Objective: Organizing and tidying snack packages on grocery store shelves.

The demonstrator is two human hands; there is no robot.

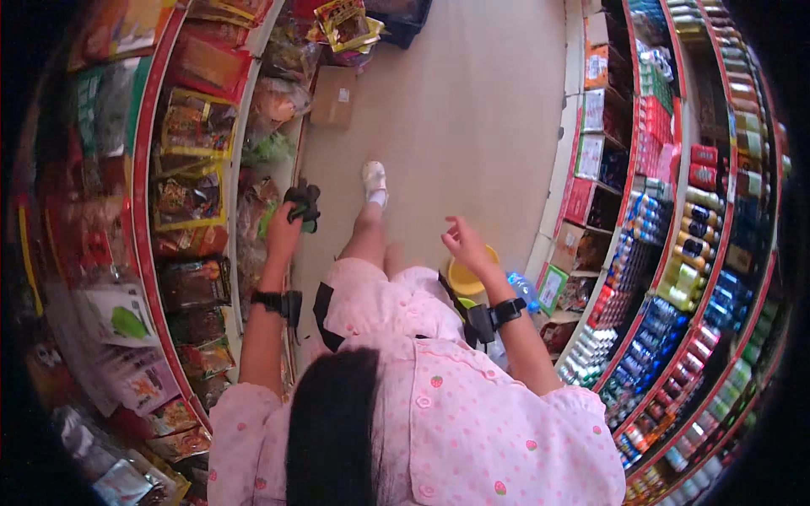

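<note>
My left hand (pixel 284 226) is closed around a crumpled dark cloth (pixel 304 205), beside the left-hand shelves. The cloth is black with a greenish patch at its lower edge; its exact kind is unclear. Empty, my right hand (pixel 468 244) is held out over the aisle, index finger stretched and the others loosely bent. Just below and behind it, partly covered by the hand and forearm, is a yellow round tub (pixel 462 280). A clear blue plastic bottle (pixel 524 292) is next to my right wrist. Black bands with small boxes are strapped to both wrists.
Packaged foods fill the left shelves (pixel 196 126). A cardboard box (pixel 334 98) stands on the floor (pixel 472 101) ahead on the left, with a dark blue crate (pixel 405 29) beyond. Cans, bottles and boxes line the right shelves (pixel 629 278). My white shoe (pixel 375 179) steps forward.
</note>
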